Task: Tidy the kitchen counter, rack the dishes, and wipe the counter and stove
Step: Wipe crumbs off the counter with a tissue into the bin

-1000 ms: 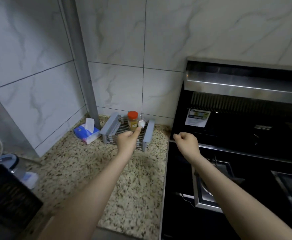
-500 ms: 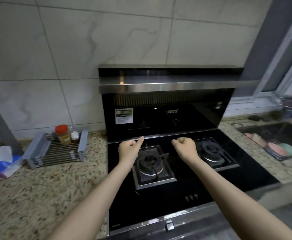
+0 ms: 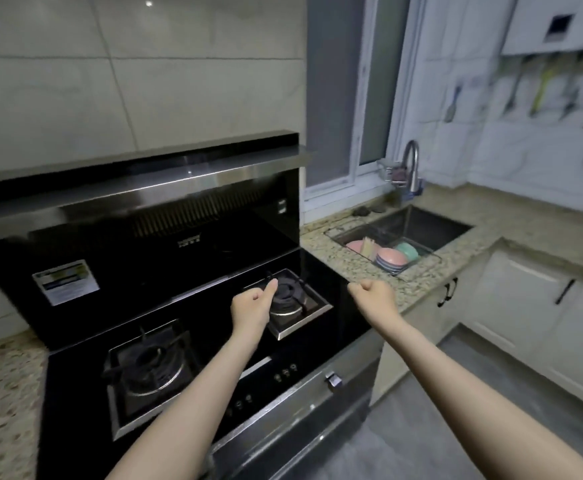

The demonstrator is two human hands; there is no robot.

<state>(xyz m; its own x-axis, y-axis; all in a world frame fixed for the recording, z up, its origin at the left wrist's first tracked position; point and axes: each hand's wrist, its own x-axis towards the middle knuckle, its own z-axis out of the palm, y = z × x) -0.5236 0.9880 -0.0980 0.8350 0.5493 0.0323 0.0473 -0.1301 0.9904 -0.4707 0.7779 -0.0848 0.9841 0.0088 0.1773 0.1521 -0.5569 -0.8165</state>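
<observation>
Over stove (image 3: 186, 341) at frame centre, left hand (image 3: 251, 308) and right hand (image 3: 374, 295) both fisted, holding nothing. Dishes (image 3: 392, 258) sit in sink rack (image 3: 421, 263), centre right. Looks like between steps; next probably reach right across table (image 3: 345, 263) for dishes or find cloth

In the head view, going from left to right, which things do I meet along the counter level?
Label → left burner → left hand → right burner → right hand → bowls → faucet.
</observation>
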